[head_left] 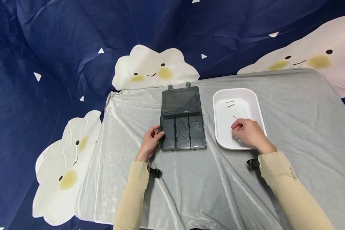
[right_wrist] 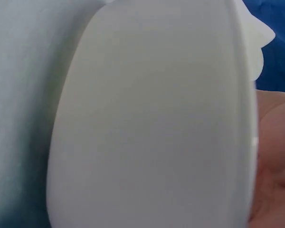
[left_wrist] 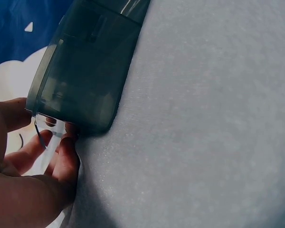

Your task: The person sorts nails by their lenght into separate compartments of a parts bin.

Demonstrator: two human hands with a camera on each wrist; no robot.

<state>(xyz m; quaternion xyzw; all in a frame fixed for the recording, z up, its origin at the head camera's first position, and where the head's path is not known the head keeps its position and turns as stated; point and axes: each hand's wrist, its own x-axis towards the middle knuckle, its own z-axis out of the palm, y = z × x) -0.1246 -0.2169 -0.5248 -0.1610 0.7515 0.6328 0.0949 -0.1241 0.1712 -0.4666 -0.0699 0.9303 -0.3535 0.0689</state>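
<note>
three screws (head_left: 231,105) visible, white tray (head_left: 246,110) | just beyond your right hand (head_left: 249,131), the nearer; far two lie roughly crosswise | its fingers: curled, cannot tell if pinching anything | your left hand (head_left: 151,141): gripping dark box (head_left: 182,115), left edge

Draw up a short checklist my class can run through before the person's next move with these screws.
1. Lid open: ok, folded back away from the person.
2. Case steadied: ok, the left hand grips its left edge.
3. Screws available in the white tray: ok, two lie towards the far end and one just beyond the right hand.
4. Screw secure in the right hand: cannot tell, the fingers hide most of the grip.
5. All the case's screws in one compartment: not ok, several lie in the middle compartment and one in the right compartment.
</note>
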